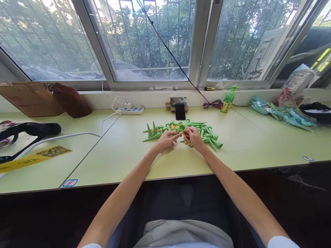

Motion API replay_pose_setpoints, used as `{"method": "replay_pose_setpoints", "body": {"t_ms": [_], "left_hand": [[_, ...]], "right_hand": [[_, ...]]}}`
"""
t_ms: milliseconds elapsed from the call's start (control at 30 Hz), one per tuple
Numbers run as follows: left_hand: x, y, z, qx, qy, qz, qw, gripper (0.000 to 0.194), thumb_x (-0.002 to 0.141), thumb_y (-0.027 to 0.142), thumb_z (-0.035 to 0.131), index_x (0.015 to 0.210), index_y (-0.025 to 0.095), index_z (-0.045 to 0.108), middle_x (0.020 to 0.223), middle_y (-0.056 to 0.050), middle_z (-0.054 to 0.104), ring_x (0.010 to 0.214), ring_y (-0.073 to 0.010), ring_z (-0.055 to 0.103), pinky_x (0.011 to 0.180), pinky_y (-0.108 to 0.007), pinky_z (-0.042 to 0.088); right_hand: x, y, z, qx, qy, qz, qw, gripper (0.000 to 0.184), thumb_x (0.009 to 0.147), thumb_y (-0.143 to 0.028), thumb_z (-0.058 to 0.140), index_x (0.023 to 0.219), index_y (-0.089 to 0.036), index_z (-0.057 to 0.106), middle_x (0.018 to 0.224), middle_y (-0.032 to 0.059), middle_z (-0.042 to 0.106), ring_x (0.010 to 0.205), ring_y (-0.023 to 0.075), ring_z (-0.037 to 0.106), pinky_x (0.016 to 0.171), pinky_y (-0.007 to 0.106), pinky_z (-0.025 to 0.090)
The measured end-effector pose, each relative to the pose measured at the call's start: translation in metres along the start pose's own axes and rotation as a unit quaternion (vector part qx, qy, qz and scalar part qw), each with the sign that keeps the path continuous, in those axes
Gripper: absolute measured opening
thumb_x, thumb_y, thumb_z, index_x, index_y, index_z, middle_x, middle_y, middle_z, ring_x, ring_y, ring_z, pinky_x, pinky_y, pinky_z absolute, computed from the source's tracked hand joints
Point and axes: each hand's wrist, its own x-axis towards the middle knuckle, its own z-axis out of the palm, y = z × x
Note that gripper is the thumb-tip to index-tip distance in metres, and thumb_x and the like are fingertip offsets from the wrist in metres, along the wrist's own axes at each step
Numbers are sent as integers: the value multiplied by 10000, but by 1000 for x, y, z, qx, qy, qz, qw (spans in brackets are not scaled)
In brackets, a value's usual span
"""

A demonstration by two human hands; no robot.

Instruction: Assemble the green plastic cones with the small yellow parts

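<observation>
Over the middle of the table, my left hand has its fingers closed around the lower part of a green plastic spike, its round hollow end facing up. My right hand is pinched at the spike's rim; whatever sits between those fingertips is too small to make out. Around both hands lies a loose pile of similar green spikes, with more spikes on the left, a couple standing point up. Small yellow pieces are scattered among them.
Behind the pile a dark phone leans on a small box. A green drink bottle, a power strip and bundled wires stand along the sill. Bagged teal items lie right; a white cable and black strap lie left.
</observation>
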Motion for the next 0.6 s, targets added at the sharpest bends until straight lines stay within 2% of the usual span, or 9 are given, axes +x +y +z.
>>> {"method": "replay_pose_setpoints", "body": {"t_ms": [167, 267, 367, 467, 600], "left_hand": [[-2, 5, 2, -71, -10, 1, 997, 636, 789, 716, 612, 976, 118, 722, 1151, -172, 670, 850, -181, 632, 577, -240, 535], [-1, 6, 3, -81, -6, -5, 997, 670, 743, 743, 644, 973, 116, 704, 1156, -175, 662, 897, -207, 654, 620, -262, 563], [-1, 5, 4, -90, 4, -21, 996, 691, 682, 758, 684, 928, 112, 681, 1058, -144, 654, 901, -220, 674, 640, -282, 582], [0, 5, 3, -94, 6, -23, 995, 661, 694, 744, 686, 891, 114, 654, 937, -100, 632, 854, -207, 681, 629, -279, 581], [0, 4, 1, -68, 5, 2, 998, 618, 710, 709, 701, 882, 118, 643, 809, -54, 596, 690, -128, 609, 538, -232, 529]], "right_hand": [[-1, -2, 0, -6, -14, 6, 1000, 481, 851, -614, 584, 635, -216, 423, 448, -97, 310, 325, 51, 302, 352, 219, 205], [-1, -2, 1, -29, -20, 13, 999, 464, 849, -607, 568, 645, -214, 430, 462, -88, 340, 334, 53, 313, 360, 223, 208], [-1, -1, 1, -49, -29, 20, 998, 453, 847, -605, 552, 647, -213, 443, 460, -83, 348, 339, 61, 326, 369, 227, 220], [-2, -1, 0, -55, -38, 28, 997, 453, 847, -607, 544, 644, -215, 439, 445, -91, 324, 340, 64, 317, 375, 228, 239], [-3, -1, 0, -48, -47, 33, 997, 454, 845, -595, 569, 637, -217, 427, 429, -99, 299, 344, 60, 292, 375, 222, 241]]}}
